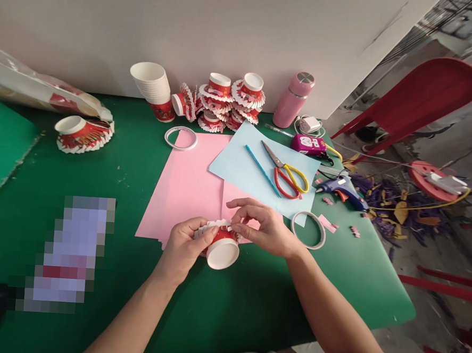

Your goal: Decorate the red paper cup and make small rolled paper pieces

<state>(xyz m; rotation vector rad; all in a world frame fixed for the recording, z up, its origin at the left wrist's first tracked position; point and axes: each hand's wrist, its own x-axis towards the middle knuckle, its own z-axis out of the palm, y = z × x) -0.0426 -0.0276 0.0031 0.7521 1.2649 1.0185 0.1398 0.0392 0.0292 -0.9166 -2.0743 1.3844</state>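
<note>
A red and white paper cup (222, 250) with its rim cut into folded-out strips lies tilted over the green table (99, 189), its base towards me. My left hand (184, 245) grips its left side. My right hand (263, 226) pinches the strips at its upper right. Both hands rest just below a pink paper sheet (187, 187). A roll of white tape (308, 230) lies right of my right hand.
On a light blue sheet (244, 169) lie scissors (286, 174) and a blue pencil (262, 170). A blue glue gun (341, 188), pink bottle (293, 99), stacked cups (153, 89), several finished cut cups (224, 101) and another (82, 134) stand around. A red chair (420, 97) is right.
</note>
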